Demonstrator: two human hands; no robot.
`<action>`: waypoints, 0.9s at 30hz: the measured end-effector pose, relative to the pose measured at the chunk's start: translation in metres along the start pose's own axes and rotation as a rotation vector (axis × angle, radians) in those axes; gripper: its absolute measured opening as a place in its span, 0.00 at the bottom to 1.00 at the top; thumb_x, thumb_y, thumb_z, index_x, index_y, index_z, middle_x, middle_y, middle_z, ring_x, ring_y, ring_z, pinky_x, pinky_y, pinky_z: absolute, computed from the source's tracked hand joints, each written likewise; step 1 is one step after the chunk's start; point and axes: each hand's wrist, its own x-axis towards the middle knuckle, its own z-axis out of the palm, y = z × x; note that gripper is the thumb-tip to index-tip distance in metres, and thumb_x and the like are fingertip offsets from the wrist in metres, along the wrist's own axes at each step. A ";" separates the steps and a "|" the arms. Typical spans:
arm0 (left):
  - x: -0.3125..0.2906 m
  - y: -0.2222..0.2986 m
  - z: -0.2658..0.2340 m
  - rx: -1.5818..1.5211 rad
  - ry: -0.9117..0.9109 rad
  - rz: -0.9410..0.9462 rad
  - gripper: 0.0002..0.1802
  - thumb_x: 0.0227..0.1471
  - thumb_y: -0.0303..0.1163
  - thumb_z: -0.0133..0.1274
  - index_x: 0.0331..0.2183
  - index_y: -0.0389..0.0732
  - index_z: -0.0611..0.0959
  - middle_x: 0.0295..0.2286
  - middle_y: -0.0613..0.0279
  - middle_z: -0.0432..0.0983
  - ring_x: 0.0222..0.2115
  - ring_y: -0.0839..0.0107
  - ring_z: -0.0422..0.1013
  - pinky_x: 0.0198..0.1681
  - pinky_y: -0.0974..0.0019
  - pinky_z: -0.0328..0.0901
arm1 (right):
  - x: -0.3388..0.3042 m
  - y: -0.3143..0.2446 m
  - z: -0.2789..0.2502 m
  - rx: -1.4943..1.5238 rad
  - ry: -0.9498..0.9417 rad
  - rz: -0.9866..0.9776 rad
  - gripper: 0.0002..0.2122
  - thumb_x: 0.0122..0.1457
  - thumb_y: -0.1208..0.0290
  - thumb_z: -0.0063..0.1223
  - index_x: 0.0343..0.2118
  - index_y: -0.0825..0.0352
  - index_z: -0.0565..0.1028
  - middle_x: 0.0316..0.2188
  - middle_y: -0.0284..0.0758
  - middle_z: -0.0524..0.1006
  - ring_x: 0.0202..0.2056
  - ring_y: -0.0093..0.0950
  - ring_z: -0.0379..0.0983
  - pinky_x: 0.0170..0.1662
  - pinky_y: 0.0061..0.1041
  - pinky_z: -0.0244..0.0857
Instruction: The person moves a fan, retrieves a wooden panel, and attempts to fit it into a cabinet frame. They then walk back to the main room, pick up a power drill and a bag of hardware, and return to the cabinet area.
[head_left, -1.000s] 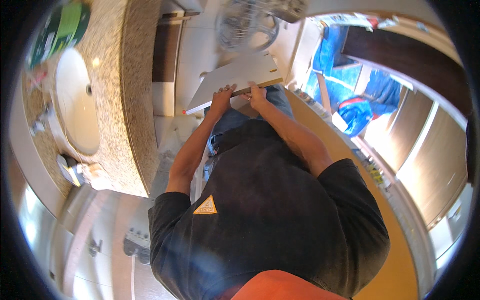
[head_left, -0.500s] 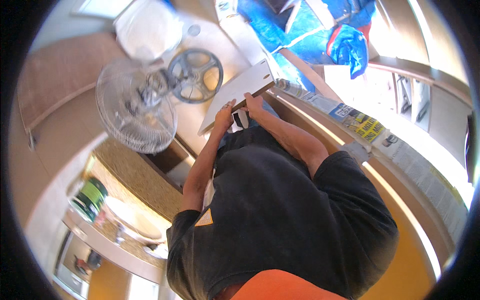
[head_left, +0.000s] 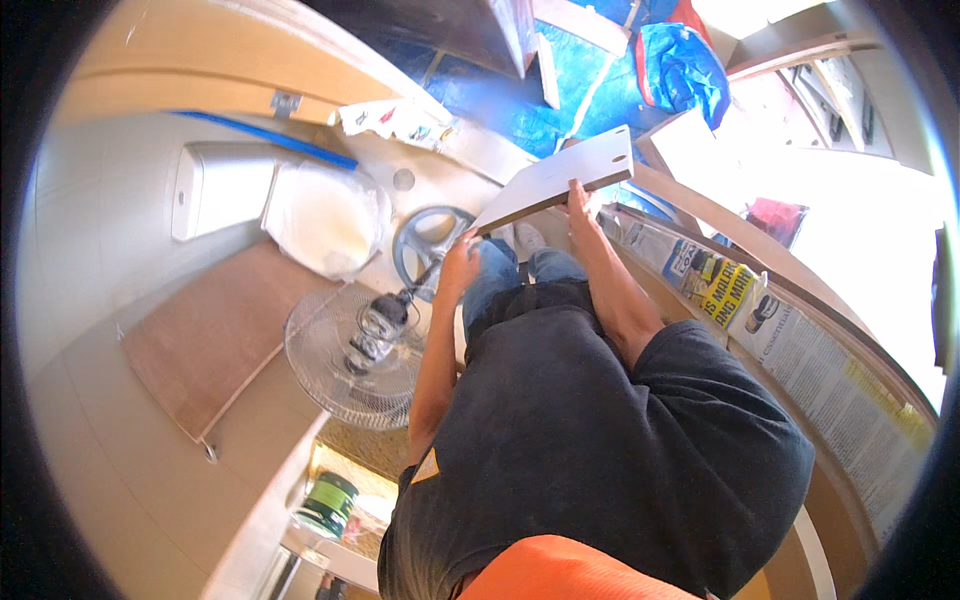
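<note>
White panel (head_left: 552, 182) is tilted, held out in front by 2 hands: the left hand (head_left: 461, 262) has its fingers clamped on the left end, the right hand (head_left: 579, 207) on the near edge. Blue sheeting (head_left: 615, 97) lies beyond; leftward stand a fan (head_left: 335, 350) and a toilet (head_left: 325, 215).

A wire-caged fan (head_left: 350, 345) on a spoked round base (head_left: 402, 245) stands left of the middle. Farther left is a white toilet (head_left: 325, 215), with a flat brown panel (head_left: 220, 335) on its near side. A green can (head_left: 330, 503) sits at the near left, beside a speckled table (head_left: 365, 447). Blue tarp (head_left: 475, 103) spreads at the far side; printed newspaper (head_left: 800, 355) lines a long edge on the right.
</note>
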 end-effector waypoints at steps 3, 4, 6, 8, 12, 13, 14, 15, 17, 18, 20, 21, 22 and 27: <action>0.020 -0.038 -0.018 -0.031 -0.003 -0.026 0.25 0.51 0.28 0.49 0.53 0.41 0.73 0.45 0.39 0.74 0.46 0.44 0.71 0.49 0.54 0.66 | 0.015 -0.057 0.006 0.217 0.050 -0.045 0.24 0.52 0.68 0.54 0.51 0.75 0.65 0.41 0.51 0.73 0.37 0.46 0.77 0.32 0.42 0.79; 0.025 -0.054 -0.022 -0.023 0.004 -0.020 0.25 0.51 0.29 0.49 0.53 0.41 0.73 0.45 0.40 0.74 0.46 0.45 0.71 0.49 0.54 0.66 | 0.020 -0.075 0.005 0.242 0.079 -0.054 0.24 0.52 0.69 0.54 0.50 0.76 0.64 0.41 0.52 0.73 0.36 0.46 0.77 0.31 0.42 0.79; 0.035 -0.086 -0.027 -0.013 -0.012 -0.054 0.24 0.52 0.30 0.49 0.52 0.40 0.73 0.45 0.41 0.74 0.47 0.46 0.71 0.49 0.54 0.66 | 0.032 -0.112 -0.007 0.237 0.002 -0.087 0.25 0.52 0.71 0.54 0.48 0.83 0.60 0.40 0.57 0.71 0.34 0.47 0.77 0.31 0.42 0.80; 0.045 -0.121 -0.033 -0.013 -0.063 -0.138 0.24 0.52 0.30 0.49 0.52 0.40 0.74 0.45 0.41 0.75 0.47 0.47 0.72 0.49 0.54 0.66 | 0.043 -0.143 -0.008 0.291 0.089 -0.099 0.27 0.52 0.69 0.55 0.50 0.81 0.61 0.41 0.55 0.72 0.35 0.47 0.77 0.29 0.41 0.80; 0.083 -0.172 -0.047 0.076 -0.159 -0.092 0.24 0.50 0.29 0.51 0.51 0.38 0.74 0.42 0.45 0.77 0.42 0.54 0.75 0.43 0.57 0.69 | 0.070 -0.217 -0.020 0.288 0.044 -0.069 0.24 0.55 0.65 0.51 0.52 0.75 0.64 0.42 0.50 0.74 0.40 0.45 0.77 0.35 0.47 0.78; 0.095 -0.180 -0.050 0.092 -0.199 -0.106 0.24 0.50 0.29 0.51 0.51 0.38 0.74 0.42 0.45 0.77 0.42 0.54 0.75 0.43 0.58 0.69 | 0.077 -0.233 -0.020 0.259 0.031 -0.090 0.25 0.55 0.64 0.50 0.53 0.73 0.64 0.43 0.50 0.74 0.40 0.45 0.77 0.37 0.48 0.77; 0.110 -0.182 -0.055 0.095 -0.247 -0.118 0.24 0.51 0.29 0.51 0.51 0.38 0.74 0.42 0.45 0.77 0.42 0.55 0.75 0.42 0.58 0.69 | 0.086 -0.253 -0.022 0.239 0.064 -0.091 0.25 0.56 0.62 0.50 0.54 0.72 0.64 0.44 0.50 0.73 0.41 0.45 0.77 0.38 0.50 0.76; 0.128 -0.179 -0.060 0.079 -0.287 -0.134 0.24 0.51 0.29 0.51 0.51 0.38 0.74 0.42 0.45 0.77 0.41 0.55 0.75 0.42 0.58 0.69 | 0.096 -0.273 -0.020 0.272 0.061 -0.134 0.27 0.56 0.62 0.50 0.55 0.72 0.62 0.44 0.51 0.73 0.41 0.46 0.77 0.39 0.51 0.75; 0.159 -0.168 -0.075 0.032 -0.367 -0.169 0.24 0.51 0.29 0.51 0.51 0.38 0.74 0.42 0.46 0.77 0.41 0.56 0.75 0.41 0.59 0.69 | 0.104 -0.298 -0.020 0.309 0.193 -0.145 0.31 0.54 0.62 0.50 0.58 0.71 0.57 0.46 0.53 0.70 0.41 0.47 0.76 0.36 0.49 0.76; 0.177 -0.160 -0.084 0.008 -0.392 -0.178 0.24 0.51 0.28 0.51 0.51 0.38 0.74 0.42 0.46 0.77 0.41 0.57 0.75 0.41 0.59 0.69 | 0.105 -0.311 -0.026 0.163 0.207 -0.170 0.33 0.53 0.63 0.52 0.58 0.74 0.55 0.46 0.54 0.70 0.42 0.47 0.75 0.33 0.47 0.77; 0.218 -0.138 -0.101 -0.032 -0.423 -0.191 0.23 0.51 0.28 0.51 0.51 0.38 0.74 0.42 0.47 0.77 0.40 0.58 0.75 0.41 0.60 0.69 | 0.107 -0.337 -0.024 0.166 0.245 -0.191 0.30 0.52 0.64 0.53 0.55 0.77 0.60 0.43 0.54 0.72 0.38 0.45 0.77 0.29 0.41 0.78; 0.239 -0.125 -0.108 -0.054 -0.429 -0.200 0.23 0.51 0.28 0.51 0.51 0.38 0.74 0.42 0.47 0.77 0.40 0.58 0.75 0.40 0.60 0.69 | 0.107 -0.349 -0.023 0.140 0.237 -0.228 0.31 0.51 0.63 0.54 0.53 0.79 0.60 0.42 0.54 0.72 0.38 0.44 0.77 0.27 0.38 0.78; 0.259 -0.114 -0.115 -0.081 -0.430 -0.213 0.23 0.51 0.28 0.51 0.51 0.38 0.74 0.42 0.48 0.77 0.40 0.59 0.75 0.40 0.60 0.69 | 0.108 -0.360 -0.024 0.107 0.247 -0.256 0.31 0.51 0.62 0.54 0.52 0.81 0.61 0.42 0.54 0.72 0.37 0.44 0.77 0.25 0.35 0.78; 0.351 -0.063 -0.136 -0.154 -0.386 -0.268 0.23 0.51 0.28 0.51 0.51 0.38 0.74 0.41 0.49 0.77 0.38 0.62 0.75 0.38 0.62 0.68 | 0.162 -0.406 -0.032 0.110 0.182 -0.310 0.25 0.52 0.66 0.54 0.47 0.82 0.67 0.37 0.51 0.76 0.32 0.42 0.79 0.25 0.35 0.78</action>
